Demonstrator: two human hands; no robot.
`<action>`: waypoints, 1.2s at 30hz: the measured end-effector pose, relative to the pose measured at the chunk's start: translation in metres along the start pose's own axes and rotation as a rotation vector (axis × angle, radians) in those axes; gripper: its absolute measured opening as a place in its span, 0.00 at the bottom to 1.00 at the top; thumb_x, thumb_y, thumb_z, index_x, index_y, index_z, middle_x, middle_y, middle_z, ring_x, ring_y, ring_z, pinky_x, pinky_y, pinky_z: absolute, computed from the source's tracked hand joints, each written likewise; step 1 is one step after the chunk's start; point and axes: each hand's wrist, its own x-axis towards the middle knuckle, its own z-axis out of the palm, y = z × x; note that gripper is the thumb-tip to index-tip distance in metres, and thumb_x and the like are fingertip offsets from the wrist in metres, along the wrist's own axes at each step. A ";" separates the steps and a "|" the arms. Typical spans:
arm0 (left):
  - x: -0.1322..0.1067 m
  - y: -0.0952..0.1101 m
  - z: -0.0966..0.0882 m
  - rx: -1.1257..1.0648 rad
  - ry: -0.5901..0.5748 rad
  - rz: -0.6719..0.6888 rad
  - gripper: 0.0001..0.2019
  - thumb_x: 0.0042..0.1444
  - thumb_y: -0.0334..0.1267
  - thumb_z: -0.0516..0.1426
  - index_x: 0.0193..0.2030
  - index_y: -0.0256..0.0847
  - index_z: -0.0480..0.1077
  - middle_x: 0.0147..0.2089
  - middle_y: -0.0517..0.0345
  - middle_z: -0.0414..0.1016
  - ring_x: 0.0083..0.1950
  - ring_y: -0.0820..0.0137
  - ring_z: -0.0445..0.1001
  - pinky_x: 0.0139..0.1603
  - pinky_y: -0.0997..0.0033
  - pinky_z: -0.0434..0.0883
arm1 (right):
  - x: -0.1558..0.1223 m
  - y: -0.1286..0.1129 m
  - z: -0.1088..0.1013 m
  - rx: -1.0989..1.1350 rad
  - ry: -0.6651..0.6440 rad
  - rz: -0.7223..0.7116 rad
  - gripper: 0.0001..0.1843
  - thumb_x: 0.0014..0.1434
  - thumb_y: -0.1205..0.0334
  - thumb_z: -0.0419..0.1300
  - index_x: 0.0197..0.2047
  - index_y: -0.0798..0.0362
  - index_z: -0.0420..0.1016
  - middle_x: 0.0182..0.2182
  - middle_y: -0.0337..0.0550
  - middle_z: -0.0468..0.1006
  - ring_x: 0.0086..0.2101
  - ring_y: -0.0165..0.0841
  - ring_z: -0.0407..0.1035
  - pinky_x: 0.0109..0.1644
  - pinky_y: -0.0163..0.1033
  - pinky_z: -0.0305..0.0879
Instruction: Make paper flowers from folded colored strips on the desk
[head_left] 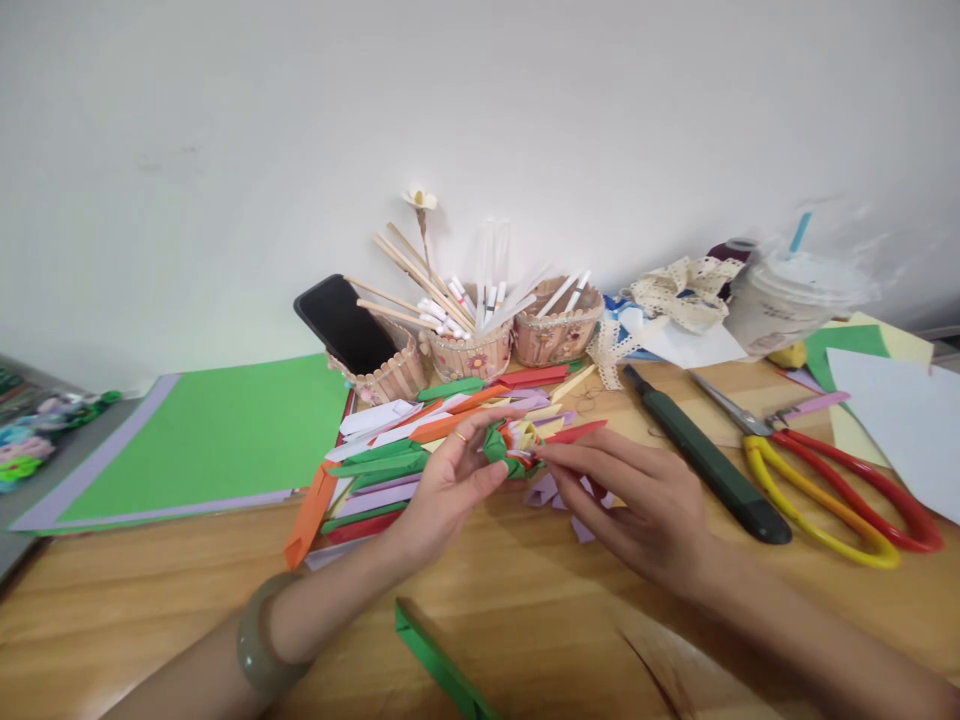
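Fingers (491,478) of left hand (450,488) and right hand (649,505) pinch folded paper (517,442) (print (772,308) on cup (796,272) unreadable).

Wooden surface (187,600), light brown, grained; stacked green and lilac sheets (217,430) lie at left; multicoloured folded strips (379,460) lie mid-surface; one green strip (442,663) lies nearer, apart; three decorated holders (470,362) stand behind; dark-handled tool (709,460), scissors (760,424) at right.

The left hand (450,490) holds a small multicoloured folded-paper piece (516,445), the right hand's (645,500) fingertips at its edge, with folded paper strips (382,462) beside and beyond the left hand, a green strip (442,660) nearer the wearer than both hands, and a cutter (705,455) and scissors (772,430) right of the right hand.
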 end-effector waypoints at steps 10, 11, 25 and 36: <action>0.000 -0.005 -0.003 0.097 -0.048 0.055 0.19 0.52 0.34 0.57 0.52 0.44 0.64 0.57 0.52 0.66 0.54 0.65 0.66 0.55 0.65 0.62 | -0.001 0.008 0.005 -0.057 -0.045 -0.034 0.05 0.56 0.70 0.56 0.37 0.54 0.71 0.27 0.41 0.75 0.25 0.27 0.68 0.27 0.31 0.64; 0.000 -0.005 -0.003 0.106 -0.049 0.057 0.19 0.52 0.34 0.58 0.52 0.44 0.64 0.56 0.52 0.67 0.54 0.64 0.67 0.55 0.65 0.62 | -0.001 0.009 0.005 -0.092 -0.033 -0.069 0.04 0.56 0.69 0.57 0.37 0.54 0.71 0.26 0.41 0.75 0.25 0.27 0.68 0.26 0.31 0.63; 0.000 -0.006 -0.004 0.072 -0.059 0.013 0.19 0.53 0.33 0.57 0.52 0.44 0.64 0.55 0.53 0.67 0.51 0.67 0.68 0.54 0.66 0.63 | 0.002 0.008 0.002 -0.208 -0.036 -0.175 0.06 0.55 0.70 0.56 0.38 0.55 0.69 0.26 0.39 0.76 0.25 0.28 0.70 0.26 0.32 0.61; 0.001 -0.004 -0.002 0.138 -0.047 0.034 0.18 0.52 0.33 0.58 0.51 0.44 0.65 0.52 0.55 0.69 0.55 0.66 0.65 0.56 0.66 0.60 | -0.001 0.011 0.002 -0.273 -0.075 -0.209 0.03 0.58 0.67 0.55 0.36 0.54 0.69 0.26 0.39 0.75 0.25 0.27 0.69 0.25 0.32 0.59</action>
